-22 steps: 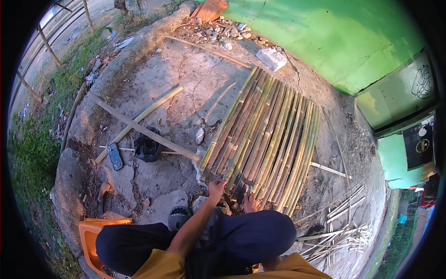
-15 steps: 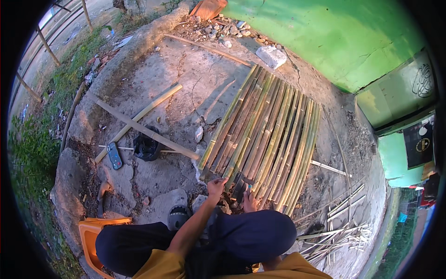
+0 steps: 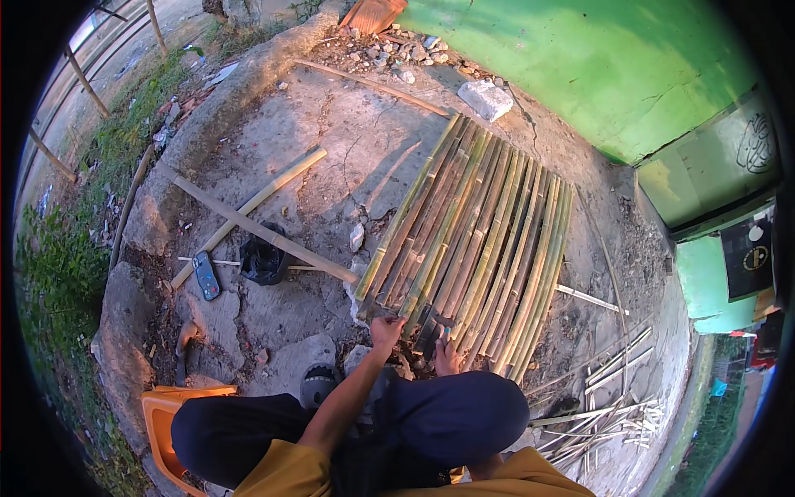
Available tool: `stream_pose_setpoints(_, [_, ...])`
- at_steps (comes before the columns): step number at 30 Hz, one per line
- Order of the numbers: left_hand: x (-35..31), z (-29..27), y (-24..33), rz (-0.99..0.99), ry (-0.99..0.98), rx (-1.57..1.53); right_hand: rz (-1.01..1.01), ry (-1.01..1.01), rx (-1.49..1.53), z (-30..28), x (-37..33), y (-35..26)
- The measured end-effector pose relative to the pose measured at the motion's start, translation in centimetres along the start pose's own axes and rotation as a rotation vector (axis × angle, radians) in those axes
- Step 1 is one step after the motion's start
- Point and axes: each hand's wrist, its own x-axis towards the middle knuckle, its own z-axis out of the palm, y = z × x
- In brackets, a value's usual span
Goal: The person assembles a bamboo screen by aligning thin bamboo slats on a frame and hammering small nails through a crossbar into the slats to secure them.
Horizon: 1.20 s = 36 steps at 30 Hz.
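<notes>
Evidently, a slatted panel of green and brown bamboo strips (image 3: pixel 476 240) lies at one o'clock from the hands, on cracked grey concrete ground (image 3: pixel 290 141); the bare left hand (image 3: pixel 387 334) is at the panel's near end, fingers drawn together against a greenish strip; the bare right hand (image 3: pixel 448 358), at four o'clock from the left, is curled beside a blue-green bit (image 3: pixel 445 331) too small to identify; whether either grip is closed on something, I cannot tell; a black plastic bag (image 3: pixel 263 261) and a blue rectangular phone (image 3: pixel 206 275) lie at ten o'clock, near two crossed bamboo lengths (image 3: pixel 286 180); thin pale bamboo strips (image 3: pixel 592 431) lie heaped at four o'clock; a rough white stone block (image 3: pixel 485 100) sits just past twelve, beyond the panel.
</notes>
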Motion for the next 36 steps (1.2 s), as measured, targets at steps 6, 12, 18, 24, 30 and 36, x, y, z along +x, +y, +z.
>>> stream_pose_setpoints(6, [-3.1,2.9,4.0,0.008,0.029,0.169,-0.246,0.188,-0.275,-3.6,-0.2,-0.2])
stream_pose_setpoints(12, [-1.5,0.6,2.9,-0.042,-0.029,0.212,-0.502,0.146,-0.256,-1.0,0.1,-8.7])
stream_pose_setpoints(18, [-1.1,1.9,2.9,0.063,0.003,0.192,-0.207,-0.122,-0.783,1.3,2.8,-8.9])
stream_pose_setpoints(24, [-1.1,1.4,3.0,0.106,0.044,0.246,-0.368,-0.043,-0.707,1.6,3.1,-8.6])
stream_pose_setpoints(30, [-1.4,0.5,2.7,-0.091,-0.071,0.125,-0.432,0.026,-0.395,0.8,1.1,-12.7])
stream_pose_setpoints(36, [-2.1,0.4,3.0,-0.009,-0.025,0.052,-0.255,-0.086,-0.853,2.1,2.6,-9.1])
